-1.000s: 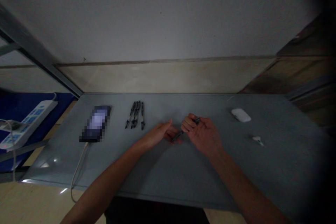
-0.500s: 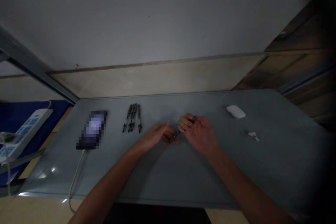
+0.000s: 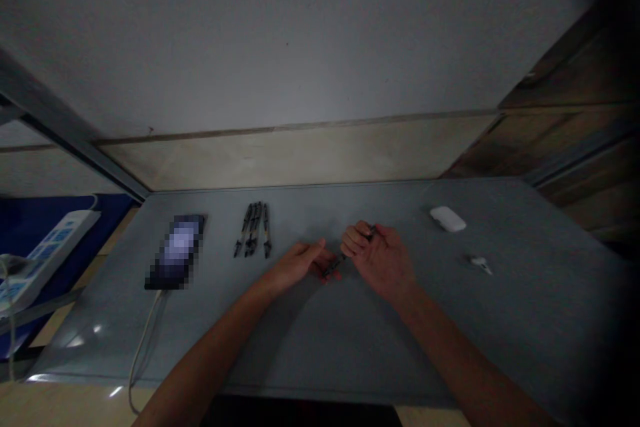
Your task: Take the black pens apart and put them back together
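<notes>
While the right hand (image 3: 383, 259) closed its fingers around the upper part of a dark pen (image 3: 333, 266) above the worktop (image 3: 320, 347), apparently to steady it, the pen slanted down to the left hand (image 3: 299, 265). That one sat partly open, thumb raised, perhaps to support the lower end; whether it gripped could not be told. The other pens (image 3: 252, 230) lay roughly parallel, probably for tidiness and easy reach, between the phone (image 3: 176, 251) and the hands.
</notes>
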Demonstrator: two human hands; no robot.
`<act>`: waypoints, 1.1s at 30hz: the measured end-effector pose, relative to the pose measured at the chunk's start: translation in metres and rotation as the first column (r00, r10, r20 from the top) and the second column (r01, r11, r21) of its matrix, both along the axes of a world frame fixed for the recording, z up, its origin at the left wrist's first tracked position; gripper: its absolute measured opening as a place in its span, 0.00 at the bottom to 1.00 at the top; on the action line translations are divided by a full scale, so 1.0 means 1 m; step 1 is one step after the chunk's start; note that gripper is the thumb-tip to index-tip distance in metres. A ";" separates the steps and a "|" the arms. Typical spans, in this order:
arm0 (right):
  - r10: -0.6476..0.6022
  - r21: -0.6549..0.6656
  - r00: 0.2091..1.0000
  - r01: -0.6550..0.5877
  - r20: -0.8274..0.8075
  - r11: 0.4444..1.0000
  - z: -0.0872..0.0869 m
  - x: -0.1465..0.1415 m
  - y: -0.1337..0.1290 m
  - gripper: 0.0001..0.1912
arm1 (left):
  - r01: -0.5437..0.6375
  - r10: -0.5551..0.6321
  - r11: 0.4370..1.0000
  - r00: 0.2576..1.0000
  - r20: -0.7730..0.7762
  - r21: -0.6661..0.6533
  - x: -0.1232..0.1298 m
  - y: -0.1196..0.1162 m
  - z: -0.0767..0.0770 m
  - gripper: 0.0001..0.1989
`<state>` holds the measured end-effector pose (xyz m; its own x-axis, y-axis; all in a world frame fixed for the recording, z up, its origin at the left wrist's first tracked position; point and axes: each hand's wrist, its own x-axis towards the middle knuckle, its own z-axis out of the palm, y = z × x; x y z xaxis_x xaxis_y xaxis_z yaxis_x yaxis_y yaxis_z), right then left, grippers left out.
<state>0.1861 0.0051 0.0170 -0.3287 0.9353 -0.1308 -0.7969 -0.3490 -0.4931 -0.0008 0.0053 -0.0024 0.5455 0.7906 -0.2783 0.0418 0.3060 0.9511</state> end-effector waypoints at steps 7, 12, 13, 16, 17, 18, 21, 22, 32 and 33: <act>-0.007 0.011 1.000 0.007 0.018 1.000 -0.002 -0.001 0.000 0.13 | -0.006 0.007 0.999 0.999 0.044 -0.039 0.000 0.000 0.000 0.37; -0.011 0.028 1.000 0.011 0.008 1.000 -0.004 0.000 0.001 0.13 | -0.025 0.031 0.998 0.996 0.078 -0.066 0.000 0.000 -0.002 0.36; -0.011 0.029 1.000 0.011 0.005 1.000 -0.004 0.001 0.001 0.13 | -0.026 0.031 0.998 0.996 0.081 -0.063 0.000 -0.001 -0.002 0.36; -0.007 0.028 1.000 0.007 0.005 1.000 -0.004 0.002 0.000 0.14 | -0.013 0.017 0.998 0.997 0.076 -0.060 0.000 -0.001 0.000 0.37; -0.010 0.026 1.000 0.010 0.006 1.000 -0.004 0.002 0.000 0.14 | -0.007 0.012 0.998 0.997 0.075 -0.062 0.000 -0.001 0.000 0.37; -0.016 0.025 1.000 0.016 0.008 1.000 -0.004 0.001 0.000 0.15 | -0.006 0.011 0.998 0.997 0.075 -0.066 0.000 -0.001 0.000 0.38; -0.038 0.024 0.999 0.037 0.024 0.999 -0.002 0.000 0.000 0.17 | -0.012 0.014 0.999 0.998 0.056 -0.041 0.000 0.000 0.001 0.36; -0.039 0.023 0.999 0.038 0.033 0.999 -0.001 -0.001 0.000 0.18 | -0.002 0.003 1.000 0.999 0.043 -0.014 0.000 0.000 0.001 0.34; -0.041 0.014 0.995 0.040 0.090 0.999 0.003 -0.001 0.001 0.21 | 0.091 -0.096 0.986 0.995 0.035 0.139 -0.004 0.001 -0.003 0.20; -0.044 0.023 0.995 0.042 0.088 0.999 0.003 -0.001 0.000 0.19 | 0.086 -0.092 0.987 0.995 0.040 0.132 -0.004 0.001 -0.005 0.19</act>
